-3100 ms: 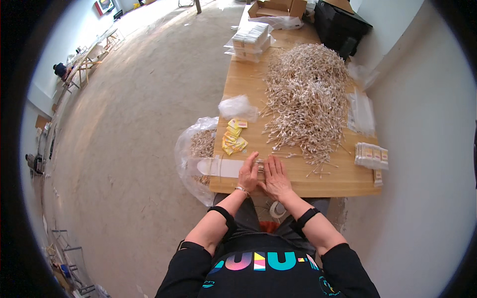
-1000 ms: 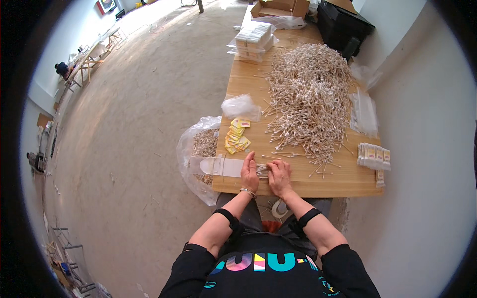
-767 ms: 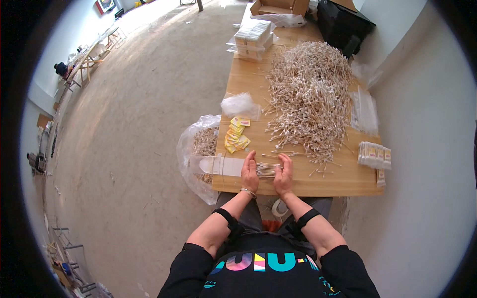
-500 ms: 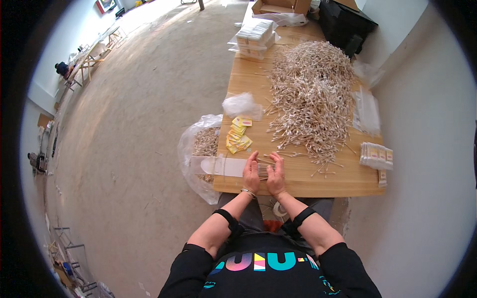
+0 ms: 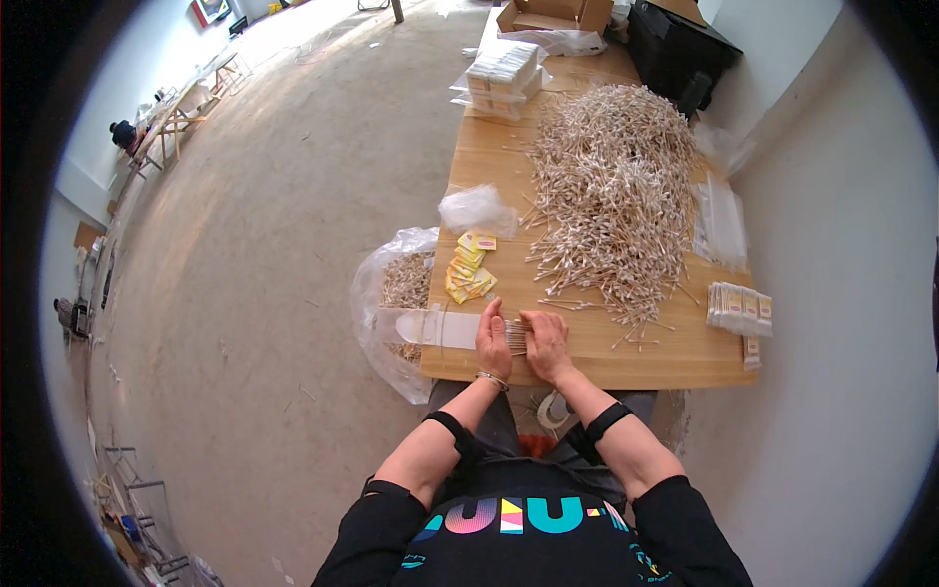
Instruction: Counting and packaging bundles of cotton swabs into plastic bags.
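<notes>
A small row of cotton swabs (image 5: pixel 515 335) lies crosswise between my two hands near the table's front edge. My left hand (image 5: pixel 494 339) stands on edge against their left ends, its fingers straight and together. From the other side my right hand (image 5: pixel 548 344) closes in with bent fingers over the right ends. The two hands hold the row between them. A white plastic strip with a rounded end (image 5: pixel 460 330) runs left from my left hand past the table edge. Beyond the hands rises a big loose heap of swabs (image 5: pixel 616 186). Yellow printed cards (image 5: pixel 469 279) lie fanned out at the left.
Clear bags (image 5: pixel 475 210) lie behind the cards, with more bags (image 5: pixel 722 223) at the right. Filled swab packs (image 5: pixel 738 309) sit at the right edge. Farther back are stacked white packages (image 5: pixel 502 73) and a black bin (image 5: pixel 682 49). A plastic sack of swabs (image 5: pixel 406 279) hangs at the left.
My right hand has turned inward, and its fingers now bend over the swabs' ends instead of pointing away. The swab row looks tighter. My left hand has hardly moved.
</notes>
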Available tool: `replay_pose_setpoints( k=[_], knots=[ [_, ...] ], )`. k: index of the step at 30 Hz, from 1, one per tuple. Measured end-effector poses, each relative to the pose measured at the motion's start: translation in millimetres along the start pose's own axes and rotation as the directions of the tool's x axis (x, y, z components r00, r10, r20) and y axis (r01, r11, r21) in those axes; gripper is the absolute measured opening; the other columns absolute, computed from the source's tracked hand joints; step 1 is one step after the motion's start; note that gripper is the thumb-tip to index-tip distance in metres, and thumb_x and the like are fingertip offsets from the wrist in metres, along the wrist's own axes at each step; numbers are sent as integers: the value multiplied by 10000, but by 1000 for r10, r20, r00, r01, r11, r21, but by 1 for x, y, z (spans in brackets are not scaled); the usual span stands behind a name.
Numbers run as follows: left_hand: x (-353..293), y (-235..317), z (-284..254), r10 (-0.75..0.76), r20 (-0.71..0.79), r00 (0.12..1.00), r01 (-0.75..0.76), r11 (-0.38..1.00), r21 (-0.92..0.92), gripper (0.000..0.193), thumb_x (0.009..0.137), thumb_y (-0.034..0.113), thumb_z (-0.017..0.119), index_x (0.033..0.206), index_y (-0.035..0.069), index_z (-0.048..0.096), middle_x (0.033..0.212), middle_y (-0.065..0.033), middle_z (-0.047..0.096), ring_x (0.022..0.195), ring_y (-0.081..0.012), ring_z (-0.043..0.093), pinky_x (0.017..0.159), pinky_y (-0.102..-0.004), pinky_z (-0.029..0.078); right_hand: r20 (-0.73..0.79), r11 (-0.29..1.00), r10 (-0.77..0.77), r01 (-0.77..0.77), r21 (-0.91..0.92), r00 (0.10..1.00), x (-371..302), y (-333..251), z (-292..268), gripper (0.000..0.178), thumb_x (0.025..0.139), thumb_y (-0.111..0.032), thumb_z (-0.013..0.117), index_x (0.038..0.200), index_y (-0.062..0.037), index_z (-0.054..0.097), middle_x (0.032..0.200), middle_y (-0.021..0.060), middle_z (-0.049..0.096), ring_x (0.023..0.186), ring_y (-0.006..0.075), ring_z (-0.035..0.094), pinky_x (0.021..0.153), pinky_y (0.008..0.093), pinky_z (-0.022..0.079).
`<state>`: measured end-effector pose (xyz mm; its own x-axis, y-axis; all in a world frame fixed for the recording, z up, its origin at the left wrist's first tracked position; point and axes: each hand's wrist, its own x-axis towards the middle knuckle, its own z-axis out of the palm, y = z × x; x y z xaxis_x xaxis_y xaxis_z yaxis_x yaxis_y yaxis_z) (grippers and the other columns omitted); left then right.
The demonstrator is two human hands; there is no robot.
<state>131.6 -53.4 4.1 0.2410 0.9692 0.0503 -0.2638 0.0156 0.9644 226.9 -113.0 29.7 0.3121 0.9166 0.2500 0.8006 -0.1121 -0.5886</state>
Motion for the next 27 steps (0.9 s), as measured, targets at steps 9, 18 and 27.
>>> replay_pose_setpoints(
  k=[9, 18, 27],
  knots=[
    [3, -9, -7, -34, 59, 998, 36, 999, -35, 422, 973, 277, 379, 1252, -30, 456, 1202, -111, 518, 1110, -180, 469, 961, -284, 347, -167, 810, 312, -169, 562, 935, -2, 2, 2, 382, 801, -45, 433, 1178, 13, 466, 1233, 168, 473, 1196, 303, 411, 1039, 360, 276],
    [4, -5, -6, -45, 113, 993, 46, 999, -10, 443, 975, 302, 369, 1246, -36, 461, 1234, -135, 503, 1145, -197, 461, 983, -293, 339, -93, 871, 143, -81, 485, 985, -1, 2, 11, 486, 838, -97, 449, 1291, 46, 346, 1387, 221, 307, 1320, 338, 251, 1087, 385, 189],
    [10, -11, -16, -121, 223, 967, 147, 984, -104, 541, 974, 361, 330, 1299, -71, 351, 1346, -173, 379, 1275, -241, 337, 1087, -341, 228, 341, 927, 2, 127, -354, 940, -27, -11, -5, 770, 847, -412, 501, 1382, 35, 174, 1455, 205, 153, 1361, 345, 121, 1105, 450, 113]
  ],
)
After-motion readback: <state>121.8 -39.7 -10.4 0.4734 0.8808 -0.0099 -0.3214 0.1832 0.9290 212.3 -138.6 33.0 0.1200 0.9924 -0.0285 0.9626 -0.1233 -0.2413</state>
